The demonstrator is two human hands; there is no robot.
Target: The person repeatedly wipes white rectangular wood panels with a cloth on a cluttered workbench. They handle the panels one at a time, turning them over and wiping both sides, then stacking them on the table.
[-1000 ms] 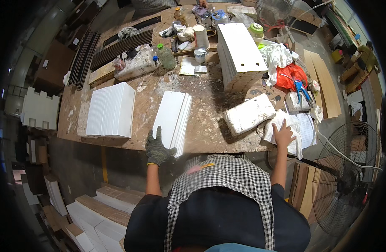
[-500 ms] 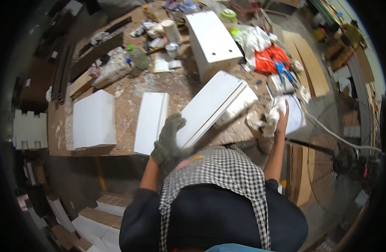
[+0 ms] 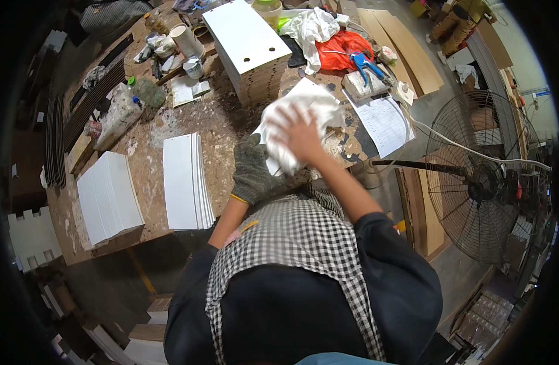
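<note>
My bare right hand [image 3: 301, 135] lies with fingers spread on a crumpled white cloth [image 3: 328, 112], which covers most of a white board [image 3: 272, 166]. Against the board's left edge is my left hand [image 3: 251, 171] in a grey knit glove, closed at the edge; its fingertips are partly hidden. To the left, a leaning stack of thin white boards [image 3: 185, 182] lies at the table's front edge. Another, larger stack of white boards [image 3: 109, 198] sits farther left.
A tall stack topped with a white panel with two holes [image 3: 249, 45] stands behind the cloth on the stained worktable [image 3: 152, 161]. Blue pliers-like tool [image 3: 368, 67], red plastic bag [image 3: 340, 48] and written paper [image 3: 383, 125] lie right. A fan [image 3: 480, 176] stands beyond the table's right side.
My right hand has moved left from the table's right side, bringing the white cloth onto the board. My left hand stays by the board. The view has shifted to the right.
</note>
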